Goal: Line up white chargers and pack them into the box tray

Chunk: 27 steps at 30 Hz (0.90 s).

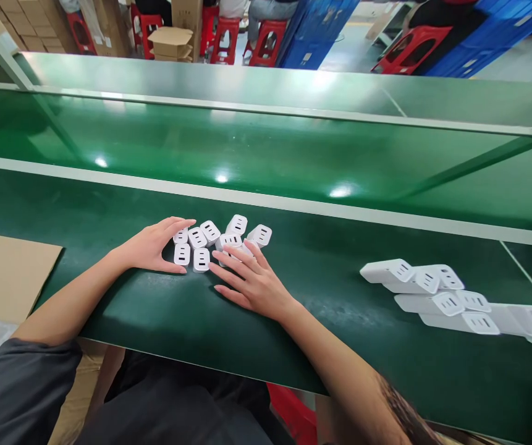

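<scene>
Several white chargers with port slots facing up [201, 259] stand in a loose cluster on the green work surface [266, 346]. My left hand [157, 246] curves around the cluster's left side, thumb and fingers apart, touching or very close to the outermost chargers. From the right, my right hand [249, 278] lies with spread fingers over the near right chargers, partly hiding them. Two chargers behind it, one of them at the far right of the cluster [261, 235], stay uncovered. Neither hand is closed around a charger.
Farther right lies another group of white chargers [448, 303], with pale trays or chargers beside it at the edge. A cardboard sheet [10, 272] is at the left. A white rail [266, 201] runs behind, before a green belt [247, 151]. Red stools [268, 43] and seated people are beyond.
</scene>
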{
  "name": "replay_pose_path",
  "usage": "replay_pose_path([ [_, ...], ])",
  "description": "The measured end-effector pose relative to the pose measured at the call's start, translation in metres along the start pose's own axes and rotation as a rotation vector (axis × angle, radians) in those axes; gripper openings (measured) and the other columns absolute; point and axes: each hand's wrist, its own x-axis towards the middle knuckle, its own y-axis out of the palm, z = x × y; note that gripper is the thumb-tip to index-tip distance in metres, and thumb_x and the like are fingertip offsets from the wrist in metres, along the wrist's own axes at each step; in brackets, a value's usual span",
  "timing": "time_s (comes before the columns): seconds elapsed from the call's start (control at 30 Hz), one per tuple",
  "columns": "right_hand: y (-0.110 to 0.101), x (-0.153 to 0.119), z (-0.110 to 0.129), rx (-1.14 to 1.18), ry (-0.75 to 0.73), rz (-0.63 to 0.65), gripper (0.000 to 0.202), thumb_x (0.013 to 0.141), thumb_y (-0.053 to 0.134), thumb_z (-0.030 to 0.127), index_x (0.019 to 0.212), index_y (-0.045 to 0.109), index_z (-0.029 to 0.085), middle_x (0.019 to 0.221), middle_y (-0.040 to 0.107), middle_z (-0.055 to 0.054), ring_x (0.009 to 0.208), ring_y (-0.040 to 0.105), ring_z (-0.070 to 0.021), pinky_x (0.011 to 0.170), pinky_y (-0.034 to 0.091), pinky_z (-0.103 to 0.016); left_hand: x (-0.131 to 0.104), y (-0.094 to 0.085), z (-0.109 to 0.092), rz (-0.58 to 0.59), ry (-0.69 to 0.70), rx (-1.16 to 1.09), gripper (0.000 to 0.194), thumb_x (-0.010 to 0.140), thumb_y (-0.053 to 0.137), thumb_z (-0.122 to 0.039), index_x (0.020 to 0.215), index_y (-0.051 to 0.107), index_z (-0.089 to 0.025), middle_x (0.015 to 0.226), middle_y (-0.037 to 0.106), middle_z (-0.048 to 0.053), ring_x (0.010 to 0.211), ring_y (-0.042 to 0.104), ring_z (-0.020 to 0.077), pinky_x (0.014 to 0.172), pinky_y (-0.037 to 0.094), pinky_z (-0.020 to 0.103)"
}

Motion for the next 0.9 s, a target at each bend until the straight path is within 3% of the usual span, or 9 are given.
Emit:
replay_pose_path([
  [0.2, -0.001, 0.003, 0.008, 0.000, -0.048, 0.064, 0.043, 0.099, 0.056, 0.037, 0.139, 0.055, 0.019, 0.144, 0.056, -0.003, 0.140, 0.044, -0.0217, 0.127, 0.014, -0.048, -0.001, -0.003, -0.008, 0.055, 0.007, -0.014, 0.093, 0.077, 0.072, -0.061, 0.150, 0.027, -0.023, 0.147, 0.045, 0.014, 0.133, 0.048, 0.0294, 0.105, 0.047, 0.042],
  [0.33, -0.002, 0.004, 0.011, 0.002, -0.095, 0.064, 0.043, 0.099, 0.055, 0.037, 0.139, 0.055, 0.020, 0.146, 0.054, -0.002, 0.139, 0.044, -0.0209, 0.127, 0.011, -0.048, -0.004, 0.002, -0.022, 0.084, 0.008, 0.007, 0.086, 0.074, 0.073, -0.064, 0.139, 0.037, -0.020, 0.139, 0.051, 0.014, 0.126, 0.054, 0.0287, 0.102, 0.049, 0.040],
  [0.5, -0.002, 0.004, 0.018, 0.025, -0.170, 0.081, 0.043, 0.098, 0.057, 0.037, 0.138, 0.056, 0.021, 0.146, 0.054, -0.002, 0.139, 0.044, -0.0209, 0.126, 0.018, -0.048, -0.006, 0.014, -0.032, 0.085, 0.097, 0.014, 0.084, 0.071, 0.073, -0.068, 0.132, 0.041, -0.019, 0.134, 0.054, 0.015, 0.125, 0.055, 0.0287, 0.098, 0.050, 0.037],
  [0.63, -0.003, 0.005, 0.018, 0.055, -0.155, 0.044, 0.035, 0.098, 0.058, 0.033, 0.130, 0.062, 0.020, 0.138, 0.061, -0.003, 0.136, 0.049, -0.0212, 0.125, 0.024, -0.048, -0.005, 0.011, -0.035, 0.116, 0.128, 0.044, 0.086, 0.070, 0.072, -0.071, 0.132, 0.043, -0.019, 0.132, 0.055, 0.016, 0.122, 0.057, 0.0286, 0.097, 0.048, 0.036],
  [0.77, -0.003, 0.005, 0.015, 0.069, -0.127, -0.003, 0.028, 0.097, 0.059, 0.030, 0.122, 0.065, 0.019, 0.132, 0.066, -0.003, 0.128, 0.056, -0.0209, 0.122, 0.030, -0.046, -0.005, -0.002, -0.034, 0.192, 0.104, 0.126, 0.057, 0.084, 0.067, -0.055, 0.127, 0.049, -0.020, 0.129, 0.058, 0.011, 0.116, 0.059, 0.0240, 0.093, 0.046, 0.031],
  [0.9, -0.003, 0.006, 0.014, 0.074, -0.116, -0.054, 0.023, 0.094, 0.063, 0.028, 0.114, 0.068, 0.017, 0.122, 0.071, -0.006, 0.121, 0.061, -0.0215, 0.116, 0.039, -0.045, -0.006, -0.006, -0.032, 0.203, 0.053, 0.202, 0.033, 0.094, 0.054, -0.044, 0.119, 0.055, -0.022, 0.114, 0.065, 0.005, 0.095, 0.064, 0.0177, 0.077, 0.045, 0.026],
])
